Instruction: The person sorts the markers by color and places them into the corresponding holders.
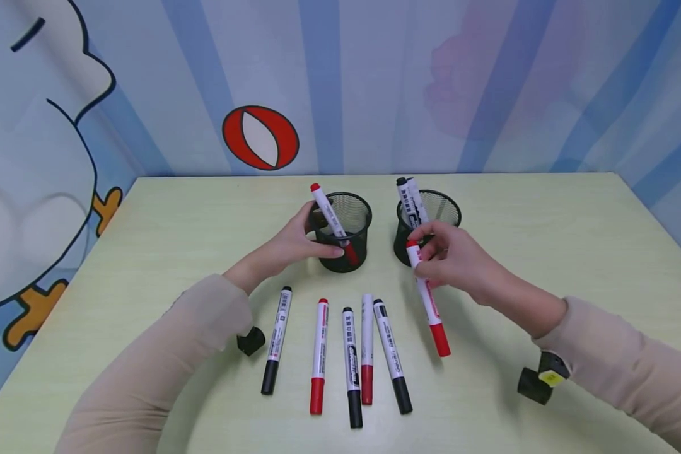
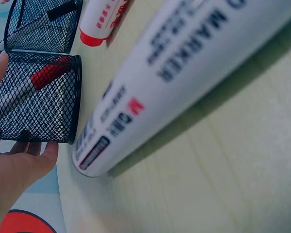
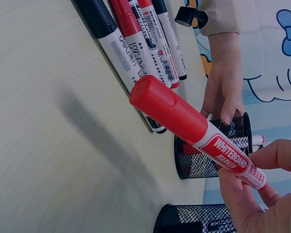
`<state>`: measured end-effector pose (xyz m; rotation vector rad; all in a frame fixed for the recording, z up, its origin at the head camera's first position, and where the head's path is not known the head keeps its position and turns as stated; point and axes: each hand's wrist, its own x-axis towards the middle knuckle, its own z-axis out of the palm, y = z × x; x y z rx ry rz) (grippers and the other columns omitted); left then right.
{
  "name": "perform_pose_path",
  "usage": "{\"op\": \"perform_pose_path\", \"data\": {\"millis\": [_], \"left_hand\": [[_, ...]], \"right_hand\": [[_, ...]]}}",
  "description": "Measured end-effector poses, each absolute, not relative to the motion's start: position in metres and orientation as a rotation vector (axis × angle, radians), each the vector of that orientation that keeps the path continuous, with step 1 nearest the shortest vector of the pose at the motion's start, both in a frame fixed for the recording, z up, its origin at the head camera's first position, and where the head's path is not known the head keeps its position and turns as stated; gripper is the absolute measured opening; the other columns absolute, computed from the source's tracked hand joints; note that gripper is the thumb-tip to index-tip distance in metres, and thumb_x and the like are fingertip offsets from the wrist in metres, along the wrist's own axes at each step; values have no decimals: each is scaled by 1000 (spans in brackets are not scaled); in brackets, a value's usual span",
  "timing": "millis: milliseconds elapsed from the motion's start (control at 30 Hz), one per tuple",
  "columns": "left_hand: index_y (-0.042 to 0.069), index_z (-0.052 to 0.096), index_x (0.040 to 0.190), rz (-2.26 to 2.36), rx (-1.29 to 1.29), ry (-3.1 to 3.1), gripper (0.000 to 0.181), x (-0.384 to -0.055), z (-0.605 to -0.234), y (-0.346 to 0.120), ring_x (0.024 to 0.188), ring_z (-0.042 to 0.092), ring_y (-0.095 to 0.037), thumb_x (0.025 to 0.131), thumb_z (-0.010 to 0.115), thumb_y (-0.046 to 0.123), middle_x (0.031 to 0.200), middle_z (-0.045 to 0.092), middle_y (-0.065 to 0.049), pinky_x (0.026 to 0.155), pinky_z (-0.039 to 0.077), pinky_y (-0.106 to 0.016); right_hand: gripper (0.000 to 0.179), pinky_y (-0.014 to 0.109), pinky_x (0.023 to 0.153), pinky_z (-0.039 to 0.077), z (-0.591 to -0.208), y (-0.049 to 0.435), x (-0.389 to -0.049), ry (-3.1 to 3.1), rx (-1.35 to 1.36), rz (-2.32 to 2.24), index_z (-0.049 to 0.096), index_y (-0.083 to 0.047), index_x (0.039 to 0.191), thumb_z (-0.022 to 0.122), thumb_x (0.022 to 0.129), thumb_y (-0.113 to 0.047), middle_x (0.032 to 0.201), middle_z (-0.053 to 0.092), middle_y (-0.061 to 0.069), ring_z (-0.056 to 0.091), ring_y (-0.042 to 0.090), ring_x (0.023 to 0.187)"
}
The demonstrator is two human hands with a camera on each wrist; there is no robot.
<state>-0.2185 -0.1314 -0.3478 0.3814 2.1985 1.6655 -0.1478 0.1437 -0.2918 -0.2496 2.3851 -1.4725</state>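
Observation:
My left hand (image 1: 286, 246) grips the side of a black mesh pen cup (image 1: 360, 249), thumb on the near wall. A red-capped marker (image 1: 329, 211) leans inside that cup, its red cap low behind the mesh. My right hand (image 1: 462, 261) pinches a red whiteboard marker (image 1: 429, 304) near its upper end, the long red cap pointing down toward the table. In the right wrist view the marker's red cap (image 3: 167, 107) is tilted above the tabletop. Behind those fingers stands a second mesh pen cup (image 1: 400, 246) with black-ended markers (image 1: 410, 202) leaning in it, partly hidden by the hand.
Several markers lie in a loose row on the pale table (image 1: 193, 227), among them a black-capped marker (image 1: 277, 340) at the left and a red-capped marker (image 1: 320, 356). A printed blue wall (image 1: 374, 88) stands along the back edge.

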Motion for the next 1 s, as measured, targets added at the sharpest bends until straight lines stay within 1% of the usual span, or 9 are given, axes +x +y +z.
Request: {"op": "perform_pose_path", "data": {"millis": [300, 733, 1000], "left_hand": [[19, 19, 145, 1664, 375, 2198, 91, -220, -348, -131, 130, 30, -26, 75, 76, 10, 142, 36, -6, 104, 30, -49], [21, 18, 146, 1669, 362, 2185, 93, -219, -349, -130, 133, 26, -27, 75, 77, 11, 144, 33, -6, 105, 28, -51], [18, 16, 146, 1653, 348, 2174, 93, -217, -346, -130, 134, 25, -28, 75, 76, 12, 145, 30, -6, 105, 26, -52]], "right_hand": [[47, 30, 64, 55, -283, 139, -150, 2396, -245, -1473, 43, -1, 124, 64, 82, 0, 92, 51, 15, 53, 24, 80], [46, 31, 65, 55, -272, 140, -156, 2404, -260, -1508, 42, -2, 125, 63, 83, 0, 96, 49, 16, 55, 26, 83], [47, 30, 65, 55, -260, 137, -161, 2438, -313, -1524, 42, -1, 125, 63, 83, 0, 97, 51, 17, 57, 25, 81]]}}
